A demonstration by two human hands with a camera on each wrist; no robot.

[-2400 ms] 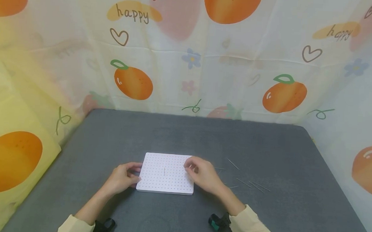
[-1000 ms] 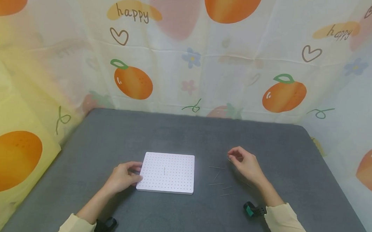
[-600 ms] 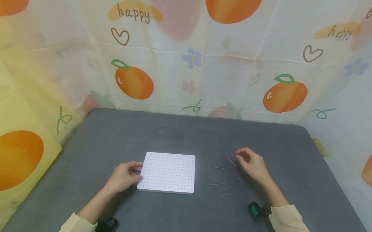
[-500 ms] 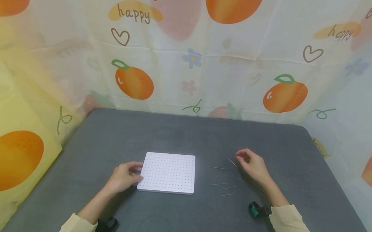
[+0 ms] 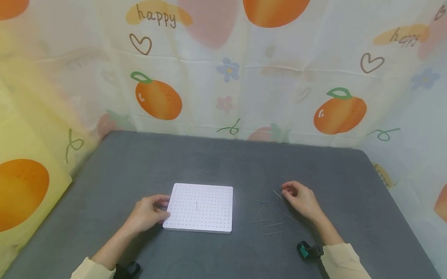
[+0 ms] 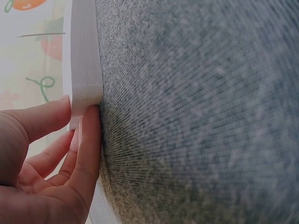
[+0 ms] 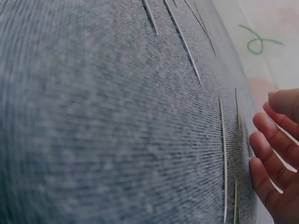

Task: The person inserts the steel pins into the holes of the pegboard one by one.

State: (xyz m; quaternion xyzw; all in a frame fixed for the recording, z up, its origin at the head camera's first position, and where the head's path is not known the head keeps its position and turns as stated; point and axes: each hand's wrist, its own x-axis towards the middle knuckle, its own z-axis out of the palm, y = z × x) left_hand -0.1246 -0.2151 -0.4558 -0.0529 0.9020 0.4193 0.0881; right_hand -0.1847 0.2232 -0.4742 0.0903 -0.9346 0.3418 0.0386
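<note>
A white pegboard (image 5: pixel 213 215) with rows of small holes lies flat on the grey table. My left hand (image 5: pixel 148 213) grips its left edge, thumb on top and a finger beneath, as the left wrist view shows on the board's corner (image 6: pixel 88 93). One thin metal pin (image 5: pixel 196 206) stands upright in the board. My right hand (image 5: pixel 301 200) hovers low over the table, its fingers loosely curled with nothing visible between them. Just left of its fingertips lies a loose pin (image 5: pixel 278 195). In the right wrist view, pins (image 7: pixel 224 158) lie beside the fingers (image 7: pixel 262 145).
Several more loose pins, such as one flat pin (image 5: pixel 259 221), are scattered between the board and my right hand. Others lie partly under the right forearm. The grey table (image 5: pixel 207 159) ends at a fruit-printed cloth (image 5: pixel 271 87) behind and on both sides.
My right hand has gone from the board's right edge out to the right above the loose pins, where it has barely shifted lately. My left hand stays at the board's edge.
</note>
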